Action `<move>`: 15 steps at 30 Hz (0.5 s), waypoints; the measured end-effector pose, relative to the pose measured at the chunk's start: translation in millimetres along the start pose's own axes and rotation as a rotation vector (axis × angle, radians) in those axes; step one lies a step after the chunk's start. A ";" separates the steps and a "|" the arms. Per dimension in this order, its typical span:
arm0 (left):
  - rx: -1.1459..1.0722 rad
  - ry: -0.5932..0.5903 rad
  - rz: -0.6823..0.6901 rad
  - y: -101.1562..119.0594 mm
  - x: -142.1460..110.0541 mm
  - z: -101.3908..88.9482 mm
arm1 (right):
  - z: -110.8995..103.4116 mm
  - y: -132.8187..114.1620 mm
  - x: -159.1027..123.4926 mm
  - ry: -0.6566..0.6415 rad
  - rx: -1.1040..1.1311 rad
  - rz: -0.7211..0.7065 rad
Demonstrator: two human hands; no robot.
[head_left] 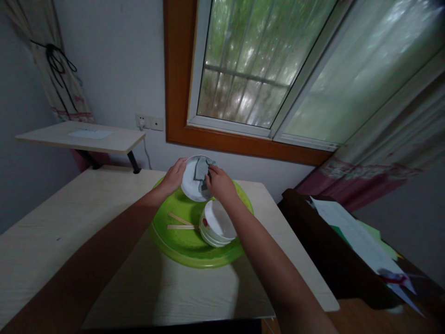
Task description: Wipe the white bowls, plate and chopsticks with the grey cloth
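My left hand [174, 176] grips the left rim of a white plate [188, 181], which is tilted up above the far part of a green basin [170, 248]. Against the plate's face, my right hand [220, 182] has its fingers closed on a grey cloth [201, 169]. Below my right wrist, a stack of white bowls [219, 222] with a red mark sits in the basin. Light wooden chopsticks [181, 227] lie beside the bowls on the left, their right ends reaching the stack.
The basin stands on a pale wooden table [125, 269]. At the back left is a small raised shelf [114, 143] with a paper on it. A window [243, 69] is behind, and a dark piece of furniture with papers [351, 232] stands to the right.
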State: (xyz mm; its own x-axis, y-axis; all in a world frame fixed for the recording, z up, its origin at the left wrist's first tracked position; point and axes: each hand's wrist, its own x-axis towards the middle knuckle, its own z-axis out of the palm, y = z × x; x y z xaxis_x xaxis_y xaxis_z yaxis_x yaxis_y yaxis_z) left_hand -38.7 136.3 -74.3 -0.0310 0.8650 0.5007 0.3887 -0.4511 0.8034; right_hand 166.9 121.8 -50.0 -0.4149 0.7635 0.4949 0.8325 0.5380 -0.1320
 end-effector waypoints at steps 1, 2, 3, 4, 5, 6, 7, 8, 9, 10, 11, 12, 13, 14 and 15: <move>0.011 0.016 -0.002 1.0 -0.1 -1.2 | -1.2 -0.1 -0.6 -0.026 -0.024 0.024; 0.020 0.035 -0.002 2.1 -0.1 -2.3 | -2.7 -0.4 -1.3 -0.060 -0.046 0.042; 0.029 0.055 -0.003 3.3 -0.2 -3.3 | -4.4 -0.9 -1.9 -0.096 -0.066 0.055; 0.041 0.074 -0.007 4.5 -0.3 -4.2 | -6.1 -1.7 -2.4 -0.135 -0.081 0.061; 0.055 0.092 -0.011 5.7 -0.4 -4.9 | -7.8 -2.5 -2.9 -0.176 -0.092 0.059; 0.068 0.108 -0.011 6.7 -0.5 -5.5 | -9.3 -3.5 -3.3 -0.217 -0.095 0.046; 0.079 0.123 -0.008 7.6 -0.6 -5.9 | -10.4 -4.4 -3.6 -0.253 -0.087 0.020; 0.087 0.135 -0.005 8.2 -0.7 -6.1 | -11.0 -5.2 -3.8 -0.287 -0.067 -0.018; 0.093 0.144 -0.005 8.4 -0.7 -6.1 | -11.1 -5.8 -4.0 -0.318 -0.037 -0.067; 0.094 0.149 -0.008 8.2 -0.6 -6.0 | -10.6 -6.3 -4.2 -0.341 0.006 -0.125; 0.093 0.149 -0.012 7.7 -0.5 -5.8 | -9.5 -6.6 -4.5 -0.354 0.058 -0.188; 0.091 0.143 -0.015 6.8 -0.3 -5.5 | -8.0 -7.0 -4.9 -0.360 0.114 -0.251; 0.089 0.137 -0.015 5.8 0.0 -5.3 | -6.2 -7.4 -5.3 -0.358 0.169 -0.311; 0.085 0.131 -0.010 4.7 0.2 -5.1 | -4.2 -8.0 -5.8 -0.345 0.220 -0.367; 0.082 0.126 -0.004 3.7 0.4 -4.8 | -2.2 -8.9 -6.2 -0.324 0.264 -0.417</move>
State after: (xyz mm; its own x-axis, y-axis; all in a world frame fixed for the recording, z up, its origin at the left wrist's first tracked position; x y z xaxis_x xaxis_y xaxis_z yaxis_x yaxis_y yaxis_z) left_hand -41.7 133.9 -69.6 -0.1459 0.8300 0.5383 0.4621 -0.4240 0.7789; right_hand 162.9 111.4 -49.9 -0.8128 0.5166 0.2691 0.4731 0.8550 -0.2126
